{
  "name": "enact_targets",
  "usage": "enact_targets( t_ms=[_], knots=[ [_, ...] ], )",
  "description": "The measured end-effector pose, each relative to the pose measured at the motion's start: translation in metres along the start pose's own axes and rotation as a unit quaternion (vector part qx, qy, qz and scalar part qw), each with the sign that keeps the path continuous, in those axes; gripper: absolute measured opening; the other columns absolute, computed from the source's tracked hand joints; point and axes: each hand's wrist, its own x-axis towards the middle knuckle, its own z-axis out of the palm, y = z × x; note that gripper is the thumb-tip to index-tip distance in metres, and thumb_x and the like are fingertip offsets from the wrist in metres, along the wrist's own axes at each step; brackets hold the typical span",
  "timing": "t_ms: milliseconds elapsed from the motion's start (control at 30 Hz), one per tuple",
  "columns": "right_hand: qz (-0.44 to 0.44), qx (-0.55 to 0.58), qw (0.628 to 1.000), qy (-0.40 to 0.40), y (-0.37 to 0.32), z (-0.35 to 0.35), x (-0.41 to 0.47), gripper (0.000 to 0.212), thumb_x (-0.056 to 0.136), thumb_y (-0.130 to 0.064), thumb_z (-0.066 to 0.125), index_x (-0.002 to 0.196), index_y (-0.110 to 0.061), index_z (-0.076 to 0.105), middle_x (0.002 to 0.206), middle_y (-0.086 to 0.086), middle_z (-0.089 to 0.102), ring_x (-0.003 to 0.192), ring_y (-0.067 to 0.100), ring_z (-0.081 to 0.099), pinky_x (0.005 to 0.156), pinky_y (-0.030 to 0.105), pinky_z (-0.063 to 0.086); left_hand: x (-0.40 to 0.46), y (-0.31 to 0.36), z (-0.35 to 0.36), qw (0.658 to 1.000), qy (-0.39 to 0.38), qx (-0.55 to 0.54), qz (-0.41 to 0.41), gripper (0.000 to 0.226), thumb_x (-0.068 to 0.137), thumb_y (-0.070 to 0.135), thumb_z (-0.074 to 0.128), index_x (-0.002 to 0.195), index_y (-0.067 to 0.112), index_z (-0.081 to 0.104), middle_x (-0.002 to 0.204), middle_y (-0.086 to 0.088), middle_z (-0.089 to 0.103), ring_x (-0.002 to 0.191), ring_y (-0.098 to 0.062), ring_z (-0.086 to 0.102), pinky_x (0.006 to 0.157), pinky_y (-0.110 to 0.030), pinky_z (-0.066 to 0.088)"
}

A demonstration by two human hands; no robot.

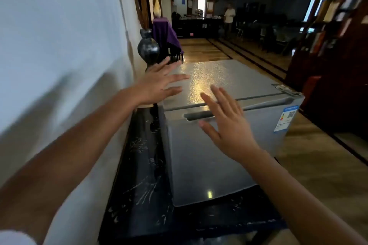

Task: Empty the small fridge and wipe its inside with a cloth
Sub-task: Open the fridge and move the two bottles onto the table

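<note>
**Fridge still shut: both hands poised, nothing held**

Nearest you are your own forearms, reaching out over the dark, scratched bench (143, 175) that runs along the white wall (59, 26). Your left hand (159, 85) hangs over the rear left corner of the small fridge (209, 155), fingers straight and spread, its grip wide and holding nothing; whether it touches the top I cannot tell. Your right hand (227, 125) is flat and splayed in front of the upper door, also gripping nothing, with its fingers crossing the recessed handle slot (199, 116).

The fridge stands on the bench, grey and textured, with its door closed. A hinge (284, 89) sits at the top right corner, so the door should swing from the left edge. An energy label (286, 118) is stuck on the upper right of the door. A dark vase (148, 47) stands just behind the fridge by the wall.

You appear to be at the very start: nothing is out yet, and no cloth is in view. The next move calls for your right fingers to hook into the slot and pull, while the left hand steadies the top so the fridge does not slide on the bench. Leave room beside it for whatever comes out.
</note>
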Motion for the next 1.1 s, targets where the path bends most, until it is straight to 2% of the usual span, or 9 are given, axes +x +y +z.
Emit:
enact_targets(
  t_ms=[100, 200, 367, 633, 767, 900, 967, 1033, 1100],
  knots=[
    [-0.011, -0.046, 0.998, -0.045, -0.011, 0.026, 0.011, 0.067, 0.103, -0.056, 0.033, 0.160, -0.036, 0.005, 0.171, -0.001, -0.002, 0.158, 0.022, -0.003, 0.128, 0.049, 0.011, 0.012, -0.001, 0.014, 0.990, -0.136, -0.041, -0.020, 0.065, 0.097, 0.071, 0.040, 0.157, 0.055, 0.019, 0.175, 0.010, -0.008, 0.162, -0.024, -0.012, 0.130, -0.065, 0.007],
    [-0.028, -0.091, 0.994, -0.047, -0.007, 0.046, 0.009, 0.059, 0.105, -0.054, 0.030, 0.159, -0.035, 0.017, 0.169, 0.001, 0.018, 0.156, 0.027, 0.017, 0.126, 0.050, 0.016, 0.010, -0.010, 0.034, 0.975, -0.182, -0.118, -0.048, 0.060, 0.099, 0.069, 0.039, 0.155, 0.057, 0.023, 0.175, 0.008, -0.004, 0.163, -0.023, -0.009, 0.131, -0.061, 0.003],
    [-0.034, -0.088, 0.995, -0.016, -0.003, 0.050, 0.009, 0.050, 0.103, -0.052, 0.038, 0.151, -0.036, 0.038, 0.153, -0.005, 0.047, 0.145, 0.024, 0.039, 0.122, 0.048, 0.025, 0.006, -0.017, 0.046, 0.974, -0.157, -0.149, -0.062, 0.052, 0.101, 0.064, 0.037, 0.152, 0.058, 0.030, 0.175, 0.008, 0.010, 0.163, -0.022, -0.001, 0.132, -0.053, 0.001],
    [-0.044, 0.016, 0.999, 0.007, -0.002, 0.030, -0.006, 0.049, 0.097, -0.051, 0.053, 0.144, -0.037, 0.052, 0.151, -0.013, 0.051, 0.145, 0.012, 0.040, 0.123, 0.041, 0.023, 0.006, -0.017, 0.043, 0.974, -0.156, -0.155, -0.060, 0.052, 0.103, 0.062, 0.038, 0.154, 0.056, 0.030, 0.175, 0.008, 0.011, 0.163, -0.022, -0.001, 0.130, -0.050, 0.000],
    [-0.039, 0.104, 0.993, -0.032, -0.001, -0.007, -0.037, 0.048, 0.093, -0.052, 0.056, 0.139, -0.037, 0.057, 0.150, -0.016, 0.051, 0.148, 0.003, 0.033, 0.125, 0.040, 0.018, 0.007, -0.021, 0.043, 0.975, -0.154, -0.151, -0.050, 0.052, 0.104, 0.059, 0.039, 0.155, 0.050, 0.032, 0.174, 0.003, 0.015, 0.162, -0.022, 0.005, 0.130, -0.050, 0.002],
    [0.012, 0.138, 0.990, -0.026, -0.015, -0.047, -0.072, 0.031, 0.098, -0.047, 0.055, 0.122, -0.032, 0.068, 0.132, -0.016, 0.063, 0.135, -0.003, 0.045, 0.119, 0.024, 0.020, 0.015, -0.018, 0.037, 0.978, -0.156, -0.129, -0.047, 0.057, 0.099, 0.064, 0.046, 0.153, 0.044, 0.041, 0.172, -0.003, 0.024, 0.161, -0.024, 0.015, 0.131, -0.050, 0.012],
    [0.033, 0.090, 0.994, -0.053, -0.021, -0.068, -0.089, 0.036, 0.097, -0.054, 0.049, 0.122, -0.034, 0.066, 0.138, -0.017, 0.058, 0.136, -0.003, 0.042, 0.120, 0.026, 0.020, 0.021, -0.006, 0.030, 0.986, -0.139, -0.088, -0.033, 0.062, 0.098, 0.068, 0.046, 0.153, 0.040, 0.043, 0.172, -0.002, 0.025, 0.161, -0.025, 0.015, 0.131, -0.049, 0.014],
    [0.054, 0.045, 0.989, -0.129, -0.018, -0.087, -0.104, 0.046, 0.097, -0.062, 0.041, 0.134, -0.042, 0.058, 0.156, -0.019, 0.039, 0.148, -0.003, 0.024, 0.125, 0.031, 0.011, 0.024, 0.009, 0.027, 0.989, -0.133, -0.061, -0.018, 0.066, 0.098, 0.071, 0.042, 0.156, 0.040, 0.038, 0.173, 0.002, 0.020, 0.162, -0.025, 0.009, 0.131, -0.050, 0.012],
    [0.089, 0.030, 0.975, -0.199, -0.017, -0.109, -0.117, 0.057, 0.095, -0.073, 0.031, 0.146, -0.050, 0.042, 0.165, -0.022, 0.015, 0.152, -0.007, 0.001, 0.125, 0.030, 0.000, 0.022, 0.024, 0.031, 0.991, -0.126, -0.054, -0.005, 0.064, 0.100, 0.069, 0.038, 0.157, 0.041, 0.035, 0.174, 0.004, 0.019, 0.163, -0.024, 0.008, 0.131, -0.050, 0.012]
  ],
)
